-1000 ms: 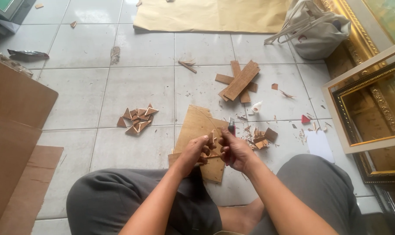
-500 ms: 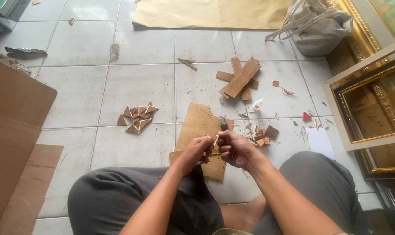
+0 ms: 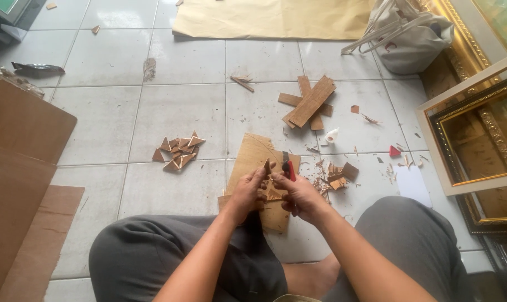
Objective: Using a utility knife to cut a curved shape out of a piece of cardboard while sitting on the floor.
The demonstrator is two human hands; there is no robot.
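A heap of small wooden triangles (image 3: 179, 150) lies on the pale tiled floor, up and left of the hands. The left hand (image 3: 247, 191) pinches a small wooden offcut (image 3: 267, 166) upright; the right hand (image 3: 300, 194), touching it, grips a red-handled utility knife (image 3: 288, 166), blade pointing away. Both rest over a flat plywood board (image 3: 253, 159), with crossed wooden strips (image 3: 308, 102) farther beyond to the right.

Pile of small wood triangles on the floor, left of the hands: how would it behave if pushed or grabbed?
The triangles look thin and flat, so probably light and stiff. Loosely heaped on smooth tile, they would likely slide and scatter when pushed. Lying flat, single pieces may be hard to pinch up; rolling seems unlikely.
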